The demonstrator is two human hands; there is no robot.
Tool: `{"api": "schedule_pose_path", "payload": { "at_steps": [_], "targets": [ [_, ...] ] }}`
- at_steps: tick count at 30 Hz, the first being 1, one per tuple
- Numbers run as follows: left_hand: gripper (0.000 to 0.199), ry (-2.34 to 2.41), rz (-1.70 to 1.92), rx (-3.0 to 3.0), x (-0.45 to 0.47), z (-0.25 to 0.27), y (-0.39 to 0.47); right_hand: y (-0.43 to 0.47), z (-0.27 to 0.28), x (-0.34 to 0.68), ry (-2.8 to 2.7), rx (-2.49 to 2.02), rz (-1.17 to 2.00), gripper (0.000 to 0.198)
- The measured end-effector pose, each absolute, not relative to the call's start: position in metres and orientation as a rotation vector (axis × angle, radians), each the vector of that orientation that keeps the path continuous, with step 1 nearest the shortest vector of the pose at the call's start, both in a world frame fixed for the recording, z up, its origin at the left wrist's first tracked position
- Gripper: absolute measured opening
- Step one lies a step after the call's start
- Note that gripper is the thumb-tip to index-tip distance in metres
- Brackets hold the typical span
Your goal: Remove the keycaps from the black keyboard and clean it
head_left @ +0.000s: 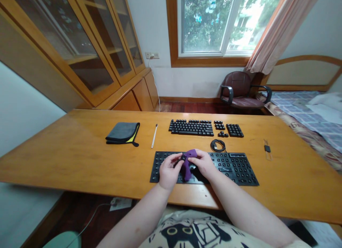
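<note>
Over the keyboard base (240,169), whose keycaps are off so the bare switches show, both hands are close together. My left hand (170,171) pinches a small black keycap (183,157) between thumb and fingertips. A purple cloth (187,169) is gripped by my right hand (204,164), pressed against the keycap, its lower end hanging down over the base. Behind the base, loose black keycaps (191,127) lie in keyboard order, with the number pad keycaps (234,130) at their right. A coiled black cable (218,145) sits at the base's back edge.
Left on the wooden desk (80,159) lie a folded grey cloth (123,131) with yellow lining and a white toothbrush (154,136). At right is a small wire keycap puller (267,149). Beyond the desk stand an office chair (239,89) and a bed (301,102).
</note>
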State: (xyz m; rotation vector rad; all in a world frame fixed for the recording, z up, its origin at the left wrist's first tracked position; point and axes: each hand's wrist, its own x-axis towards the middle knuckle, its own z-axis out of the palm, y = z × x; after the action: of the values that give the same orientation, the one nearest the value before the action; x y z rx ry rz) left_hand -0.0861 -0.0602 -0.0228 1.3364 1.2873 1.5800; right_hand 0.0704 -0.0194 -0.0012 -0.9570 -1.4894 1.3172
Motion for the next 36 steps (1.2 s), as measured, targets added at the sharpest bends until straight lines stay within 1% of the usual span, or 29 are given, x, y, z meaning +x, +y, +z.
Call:
{"api": "schedule_pose_path", "payload": {
  "at_steps": [5,9,12,14,17,20,26,30,36],
  "targets": [
    [0.024,1.309,1.520,1.450,-0.087,-0.026,-0.060,-0.020,0.000,0.071,-1.493,-0.964,1.358,0.021],
    [0.020,1.427,1.560,1.539,-0.087,-0.026,-0.059,-0.023,0.001,0.070,-1.541,-0.916,1.206,0.013],
    [0.020,1.521,1.538,1.728,-0.086,-0.022,-0.061,-0.026,0.002,0.066,-1.577,-0.874,1.148,0.012],
    [0.022,1.541,1.501,1.860,-0.085,-0.020,-0.064,-0.027,0.001,0.064,-1.559,-0.910,1.154,0.015],
    [0.025,1.554,1.486,1.942,-0.083,-0.019,-0.067,-0.027,-0.003,0.062,-1.483,-1.019,1.253,0.026],
    [0.024,1.552,1.473,1.944,-0.083,-0.021,-0.068,-0.025,-0.005,0.062,-1.422,-1.052,1.365,0.032],
    [0.023,1.534,1.453,1.767,-0.082,-0.026,-0.066,-0.022,-0.004,0.061,-1.304,-1.013,1.479,0.031],
    [0.023,1.482,1.467,1.632,-0.081,-0.027,-0.064,-0.020,-0.003,0.060,-1.229,-1.025,1.507,0.029],
    [0.022,1.482,1.556,1.635,-0.081,-0.018,-0.061,-0.018,-0.001,0.061,-1.158,-1.043,1.524,0.031]
  ]
}}
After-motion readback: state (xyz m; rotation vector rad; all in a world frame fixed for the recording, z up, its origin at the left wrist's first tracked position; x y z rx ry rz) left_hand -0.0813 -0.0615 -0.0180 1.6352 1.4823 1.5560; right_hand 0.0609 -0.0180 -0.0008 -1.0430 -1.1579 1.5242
